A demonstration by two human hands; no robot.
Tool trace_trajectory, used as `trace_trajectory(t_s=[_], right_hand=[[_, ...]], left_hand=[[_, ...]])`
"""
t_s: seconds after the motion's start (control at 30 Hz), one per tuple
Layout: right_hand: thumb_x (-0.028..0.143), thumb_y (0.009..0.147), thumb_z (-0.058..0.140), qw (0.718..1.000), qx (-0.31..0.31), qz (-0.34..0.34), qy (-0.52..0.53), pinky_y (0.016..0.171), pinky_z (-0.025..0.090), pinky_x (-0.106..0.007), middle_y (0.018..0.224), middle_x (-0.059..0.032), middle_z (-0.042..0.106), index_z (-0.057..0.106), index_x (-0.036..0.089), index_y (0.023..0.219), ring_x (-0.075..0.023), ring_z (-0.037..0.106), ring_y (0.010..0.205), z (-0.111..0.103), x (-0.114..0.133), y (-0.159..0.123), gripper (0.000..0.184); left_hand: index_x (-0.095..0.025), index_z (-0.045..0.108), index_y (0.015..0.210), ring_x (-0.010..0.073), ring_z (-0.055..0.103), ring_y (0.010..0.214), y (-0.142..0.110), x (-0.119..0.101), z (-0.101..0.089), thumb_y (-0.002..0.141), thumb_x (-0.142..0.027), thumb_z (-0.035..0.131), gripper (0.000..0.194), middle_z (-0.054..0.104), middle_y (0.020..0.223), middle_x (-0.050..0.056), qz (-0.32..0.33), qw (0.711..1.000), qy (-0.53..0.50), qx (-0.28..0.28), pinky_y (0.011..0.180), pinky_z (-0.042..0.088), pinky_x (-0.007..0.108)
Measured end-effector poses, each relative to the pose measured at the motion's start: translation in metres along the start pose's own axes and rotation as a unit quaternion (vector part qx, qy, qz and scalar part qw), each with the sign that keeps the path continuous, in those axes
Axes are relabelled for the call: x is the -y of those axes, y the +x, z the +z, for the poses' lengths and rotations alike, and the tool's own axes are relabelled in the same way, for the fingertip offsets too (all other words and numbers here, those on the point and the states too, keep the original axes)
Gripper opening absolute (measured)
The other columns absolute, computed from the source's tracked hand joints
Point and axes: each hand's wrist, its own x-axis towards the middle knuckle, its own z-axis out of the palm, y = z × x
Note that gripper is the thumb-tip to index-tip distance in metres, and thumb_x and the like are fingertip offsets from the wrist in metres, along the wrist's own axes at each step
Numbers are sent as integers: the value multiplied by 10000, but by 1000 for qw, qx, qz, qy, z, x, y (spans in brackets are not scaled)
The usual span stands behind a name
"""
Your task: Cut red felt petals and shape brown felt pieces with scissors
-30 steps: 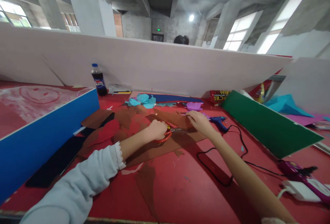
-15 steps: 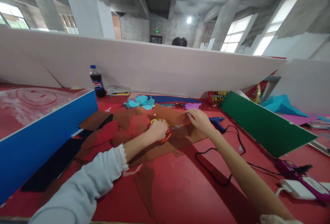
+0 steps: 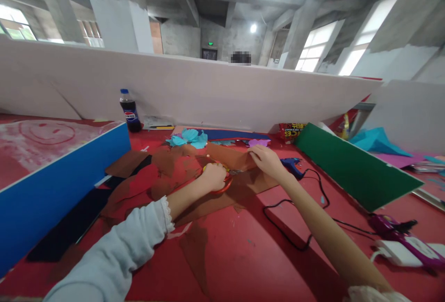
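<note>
My left hand (image 3: 214, 177) is closed around scissors (image 3: 227, 185) with red-orange and yellow handles. Their metal blades point right and lie against a large brown paper sheet (image 3: 250, 182). My right hand (image 3: 266, 159) pinches the sheet's upper edge between thumb and fingers, just right of the blade tips. A strip of the sheet is lifted behind the scissors, while the rest lies on the red table (image 3: 239, 255). The fingers of my left hand partly cover the handles.
A blue board (image 3: 69, 186) stands left and a green board (image 3: 358, 167) right. Brown scraps (image 3: 194, 251) lie about. A blue glue gun (image 3: 292, 166) with a black cord is beside my right forearm. A cola bottle (image 3: 130, 113) and blue paper flowers (image 3: 189, 138) stand farther back, near a power strip (image 3: 406, 242) at right.
The scissor handles and blades show a little more around my left hand, which has shifted slightly. My right hand keeps its pinch on the brown paper.
</note>
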Motion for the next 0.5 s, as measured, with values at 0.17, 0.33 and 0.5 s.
trace_trajectory(t_s=[0.17,0.33,0.5], right_hand=[[161,842,365,1000,-2,0,2,730,405,-290,900,-62,626,582,192,897,-196,548,843,-3,5,1,226],[143,836,364,1000,-11,1,9,726,402,-283,908,-59,628,582,192,904,-190,551,845,-3,5,2,234],[143,832,370,1000,-18,0,11,737,402,-286,910,-55,630,587,193,903,-190,551,853,0,1,2,234]], left_hand=[[-100,640,895,281,587,802,2,-6,-5,758,-303,426,325,612,898,184,3,1000,6,10,655,442,376],[-118,648,879,271,591,785,3,-11,-9,759,-301,422,315,626,864,174,8,1000,6,12,643,438,360],[-121,651,867,261,591,794,3,-12,-5,777,-314,410,322,635,858,167,8,1000,0,2,662,429,352]])
